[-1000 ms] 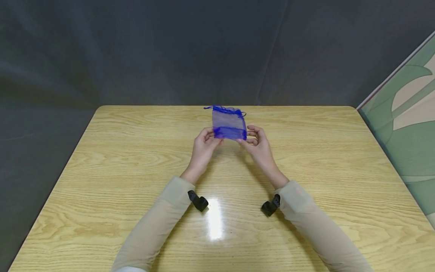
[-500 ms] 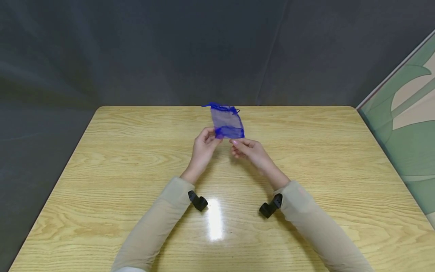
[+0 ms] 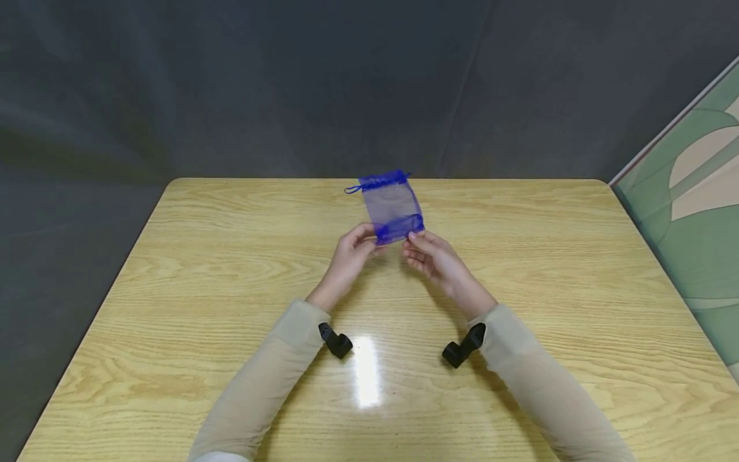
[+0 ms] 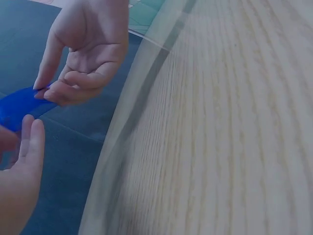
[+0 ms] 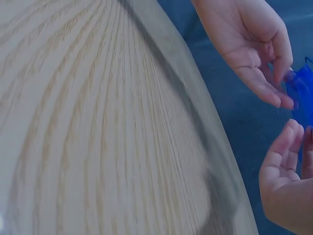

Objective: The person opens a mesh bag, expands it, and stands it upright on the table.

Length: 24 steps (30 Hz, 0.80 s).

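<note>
A small sheer blue drawstring pouch point(image 3: 392, 204) is held up over the far part of the table, its gathered drawstring end pointing away from the person. My left hand point(image 3: 349, 258) pinches its near left corner between thumb and fingers. The near right corner is pinched by my right hand point(image 3: 439, 260), whose other fingers curl below. In the left wrist view the pouch point(image 4: 19, 105) shows as a blue strip between both hands. The right wrist view catches the pouch point(image 5: 303, 93) at its right edge.
Both hands are above a light wooden table point(image 3: 231, 289). Behind its far edge hangs a dark grey curtain point(image 3: 317, 90). A green and beige patterned panel point(image 3: 704, 212) stands along the right side. Small black cameras point(image 3: 336, 341) sit at the wrists.
The right hand let its corner slip, drew its fingers below the pouch's near edge, then took the corner again. The pouch has tilted, right side farther away, and shifted slightly right.
</note>
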### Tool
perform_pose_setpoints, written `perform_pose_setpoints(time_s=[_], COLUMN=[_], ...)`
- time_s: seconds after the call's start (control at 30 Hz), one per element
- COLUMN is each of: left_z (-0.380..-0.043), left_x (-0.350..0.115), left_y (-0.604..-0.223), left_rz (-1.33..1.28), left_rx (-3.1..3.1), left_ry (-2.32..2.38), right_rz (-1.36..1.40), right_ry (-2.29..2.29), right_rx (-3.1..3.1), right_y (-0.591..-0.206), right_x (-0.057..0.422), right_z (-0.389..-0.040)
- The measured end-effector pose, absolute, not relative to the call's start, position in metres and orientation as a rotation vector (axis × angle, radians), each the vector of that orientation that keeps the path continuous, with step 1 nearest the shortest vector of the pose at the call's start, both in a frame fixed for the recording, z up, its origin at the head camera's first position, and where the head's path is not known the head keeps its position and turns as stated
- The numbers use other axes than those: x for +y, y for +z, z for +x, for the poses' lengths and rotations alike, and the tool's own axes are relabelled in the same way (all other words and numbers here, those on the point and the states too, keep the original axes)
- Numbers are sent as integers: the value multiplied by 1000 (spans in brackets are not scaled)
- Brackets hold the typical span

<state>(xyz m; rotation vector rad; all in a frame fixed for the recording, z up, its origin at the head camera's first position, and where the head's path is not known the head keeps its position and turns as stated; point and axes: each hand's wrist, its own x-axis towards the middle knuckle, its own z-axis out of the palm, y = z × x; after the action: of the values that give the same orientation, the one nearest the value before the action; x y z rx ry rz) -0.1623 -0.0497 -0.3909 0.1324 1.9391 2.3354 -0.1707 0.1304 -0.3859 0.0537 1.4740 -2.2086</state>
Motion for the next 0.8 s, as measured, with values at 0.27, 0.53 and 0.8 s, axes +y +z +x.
perform_pose_setpoints(time_s=[0.27,0.53,0.8], left_z=[-163,-163,-161], left_x=[-52,-54,-55], left_y=[-391,-393,-395], left_rz=[52,66,172], left_rx=[1855,1927,1895], left_ry=[2337,2267,2146], right_rz=[-17,7,25], right_ry=[-2123,-2192,-2262], right_rx=[1479,1424,1398], right_y=[-388,-390,-394], right_x=[134,135,134], right_z=[-171,-171,-172])
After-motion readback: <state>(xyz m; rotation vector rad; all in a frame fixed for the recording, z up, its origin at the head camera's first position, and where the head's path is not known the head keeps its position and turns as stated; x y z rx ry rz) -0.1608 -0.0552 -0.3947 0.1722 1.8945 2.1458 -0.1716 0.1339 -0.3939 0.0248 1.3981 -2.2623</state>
